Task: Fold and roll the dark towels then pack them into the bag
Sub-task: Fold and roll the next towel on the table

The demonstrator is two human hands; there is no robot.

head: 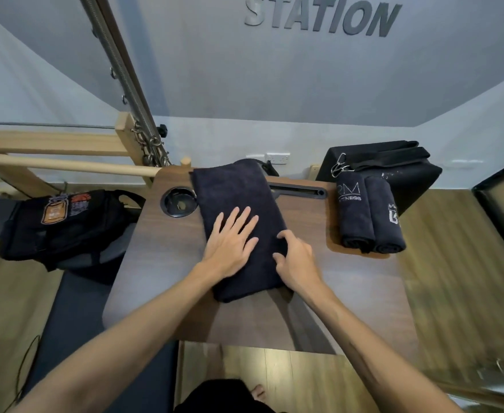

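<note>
Dark wood-grain tabletop (155, 278) fills the space under our arms, and on it, nearest us, lies the folded dark towel (239, 204), a long strip running away from us toward the wall. Our left hand (233, 242) rests flat on its middle with fingers spread, pinning it, while our right hand (294, 260) curls its fingers and thumb over the towel's right edge near the close end. We judge the cloth soft, limp and light, likely to slump or unfold if lifted loosely, so rolling should start from the near short edge, held at both corners and kept tight. Farther right, two rolled towels (370, 216) lie side by side, touching. Behind them stands a black case (409, 174); the black bag (66, 225) sits off the table's left.
</note>
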